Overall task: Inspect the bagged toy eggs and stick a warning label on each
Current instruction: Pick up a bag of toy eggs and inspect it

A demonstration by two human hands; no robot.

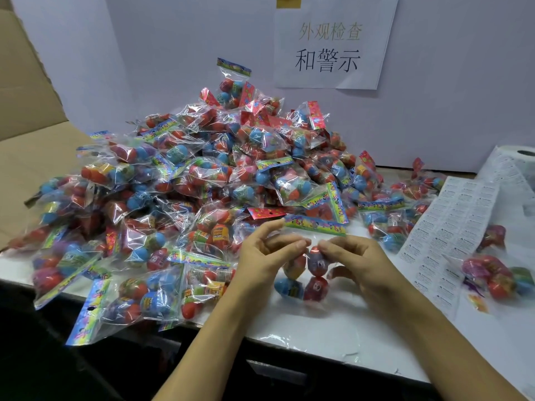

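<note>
At lower centre of the frame, two bare forearms reached over the near edge of a white tabletop (333, 322). Both hands held one clear bag of toy eggs (302, 273) upright just above the surface: the left hand (266, 256) and the right hand (354, 256) each pinched the plastic below the bag's colourful header strip (315, 225), fingertips nearly meeting at the middle. Red, blue and purple eggs hung inside the bag between the palms.

At lower right, another bag (498, 276) lay by itself on the tabletop, just beside a sheet of printed warning labels (445, 233) that ran up toward a roll (518, 160) at the right edge.

Filling the left and centre of the frame, a large heap of bagged eggs (179, 198) rose behind the hands and spilled to the tabletop's near edge. Brown cardboard (26, 111) stood at far left. At upper centre, a paper sign (333, 44) with Chinese characters was fixed to the pale back wall (463, 82).
</note>
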